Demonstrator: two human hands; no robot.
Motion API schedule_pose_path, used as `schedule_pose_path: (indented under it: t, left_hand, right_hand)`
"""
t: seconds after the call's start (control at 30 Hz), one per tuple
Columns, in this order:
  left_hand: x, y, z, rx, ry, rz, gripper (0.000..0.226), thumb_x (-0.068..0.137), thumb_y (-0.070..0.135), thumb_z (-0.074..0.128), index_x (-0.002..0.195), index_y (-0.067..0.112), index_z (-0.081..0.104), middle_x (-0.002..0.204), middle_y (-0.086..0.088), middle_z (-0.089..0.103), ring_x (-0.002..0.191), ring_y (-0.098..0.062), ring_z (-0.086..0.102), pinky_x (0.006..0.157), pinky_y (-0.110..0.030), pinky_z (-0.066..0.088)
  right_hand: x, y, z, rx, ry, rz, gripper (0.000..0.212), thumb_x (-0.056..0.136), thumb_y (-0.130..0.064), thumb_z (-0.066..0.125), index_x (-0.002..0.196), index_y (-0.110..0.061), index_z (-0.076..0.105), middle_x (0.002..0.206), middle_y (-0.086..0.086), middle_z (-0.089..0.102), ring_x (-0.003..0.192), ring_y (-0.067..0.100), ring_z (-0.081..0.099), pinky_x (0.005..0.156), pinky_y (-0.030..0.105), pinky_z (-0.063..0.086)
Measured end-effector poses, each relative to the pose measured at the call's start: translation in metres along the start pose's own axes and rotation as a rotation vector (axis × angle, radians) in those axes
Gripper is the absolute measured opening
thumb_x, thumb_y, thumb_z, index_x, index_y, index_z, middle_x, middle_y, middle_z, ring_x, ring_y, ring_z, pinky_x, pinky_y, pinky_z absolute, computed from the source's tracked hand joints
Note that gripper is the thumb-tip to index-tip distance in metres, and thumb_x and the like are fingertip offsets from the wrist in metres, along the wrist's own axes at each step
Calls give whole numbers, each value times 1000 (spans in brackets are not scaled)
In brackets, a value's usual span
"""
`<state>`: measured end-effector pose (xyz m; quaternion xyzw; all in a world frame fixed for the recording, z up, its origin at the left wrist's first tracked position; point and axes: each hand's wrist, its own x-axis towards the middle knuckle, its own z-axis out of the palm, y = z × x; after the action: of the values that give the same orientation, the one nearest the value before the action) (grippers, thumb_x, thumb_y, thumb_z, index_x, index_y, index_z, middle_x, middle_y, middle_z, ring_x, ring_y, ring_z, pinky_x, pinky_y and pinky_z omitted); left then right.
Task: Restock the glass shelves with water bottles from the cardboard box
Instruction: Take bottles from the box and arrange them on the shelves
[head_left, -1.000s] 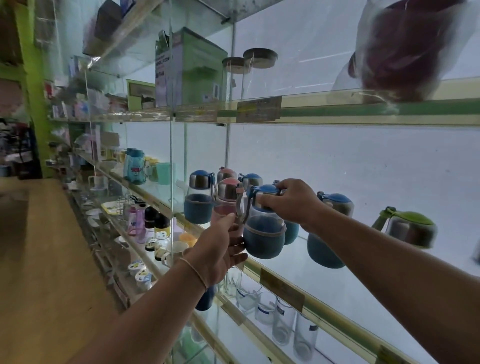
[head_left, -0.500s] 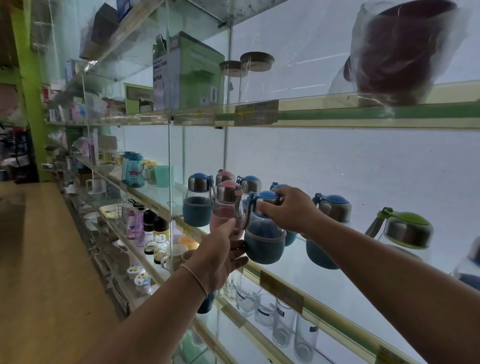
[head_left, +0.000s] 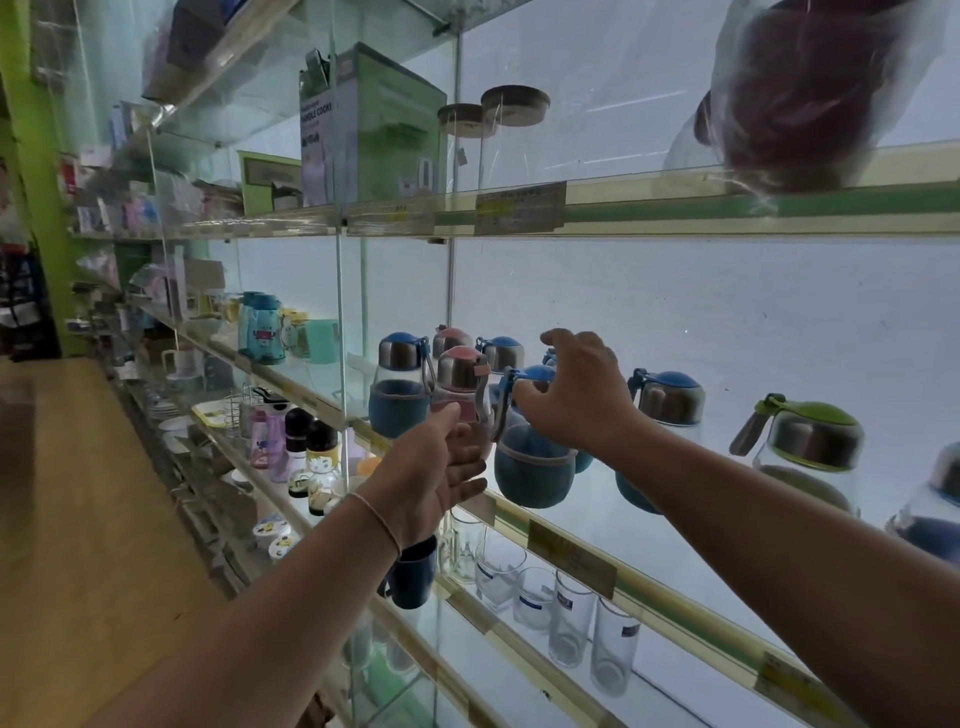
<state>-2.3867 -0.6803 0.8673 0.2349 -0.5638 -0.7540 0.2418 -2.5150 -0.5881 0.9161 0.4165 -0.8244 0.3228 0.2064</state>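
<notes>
Two hands work at the glass shelf (head_left: 623, 566) in the head view. Left hand (head_left: 431, 467) pinches the pink bottle (head_left: 460, 387); right hand (head_left: 576, 395) hovers loosely curled over the blue bottle (head_left: 532, 462), empty. Best to seat both upright, back from the edge.

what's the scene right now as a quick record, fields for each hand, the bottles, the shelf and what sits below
left hand: left hand holds the lower body of the pink bottle
right hand: right hand, fingers spread and relaxed, over the top of the front blue bottle; contact unclear
other bottles: more blue-lidded bottles behind and beside; green-lidded bottle to the right
shelf: glass shelf, bottles upright near the front edge
below: clear drinking glasses on the next shelf down
cardboard box: not in view
</notes>
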Motion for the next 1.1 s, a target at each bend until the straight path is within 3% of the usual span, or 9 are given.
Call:
schedule_pose_path:
  t: [0.07,0.23,0.33,0.4,0.57,0.7,0.83,1.0,1.1]
  left_hand:
    - [-2,5,-5,-1,22,20,33,101,37,39,98,10,56,127,-24,56,111,-34,58,96,-44,49]
    - [-7,16,-33,24,56,80,39,101,39,39,114,6,55,119,-21,60,108,-32,59,87,-38,52]
    - [-12,24,-55,68,83,103,34,101,40,38,102,12,56,107,-16,63,102,-29,61,95,-44,49]
    - [-14,28,-73,92,109,106,34,100,42,38,100,14,56,111,-16,62,105,-30,60,99,-49,45]
    - [-21,31,-126,65,183,130,33,99,33,40,103,6,57,107,-17,59,96,-29,58,94,-44,48]
    - [-32,27,-171,81,233,120,32,100,34,39,101,7,57,107,-18,60,95,-29,58,87,-41,50]
    - [-46,19,-222,87,284,117,40,101,39,39,111,4,57,101,-16,60,87,-26,57,76,-38,48]
    - [-66,-8,-295,134,370,111,27,99,35,43,93,12,53,87,-12,52,75,-22,48,59,-30,42]
    - [-77,-42,-342,152,468,54,23,101,32,39,94,12,47,82,-8,44,76,-22,43,59,-29,36]
  right_hand:
    - [-4,-10,1,-51,43,-51,63,83,-40,64,138,-17,45,135,7,49,124,27,44,99,39,41]
    - [-14,-40,12,-70,97,-149,60,83,-40,63,137,-19,48,137,5,48,128,26,40,101,40,38]
    - [-15,-60,19,-39,71,-166,58,84,-39,65,136,-18,49,137,5,48,127,25,41,100,39,38]
    - [-16,-74,25,-12,50,-172,57,84,-37,67,135,-18,49,136,5,49,125,25,43,98,36,39]
    - [-21,-110,50,52,-39,-175,54,83,-34,61,132,-17,49,131,7,48,122,25,41,90,31,33]
    - [-32,-145,77,113,-103,-167,56,82,-33,63,134,-15,50,134,7,47,124,27,43,100,39,41]
    - [-45,-176,112,138,-173,-172,57,83,-34,62,136,-15,50,133,9,50,124,27,45,98,37,41]
    - [-64,-210,174,183,-279,-165,50,83,-35,63,130,-17,55,127,4,57,119,22,51,92,28,38]
    - [-83,-224,229,196,-406,-151,55,82,-41,63,131,-18,55,127,4,58,117,23,54,92,29,40]
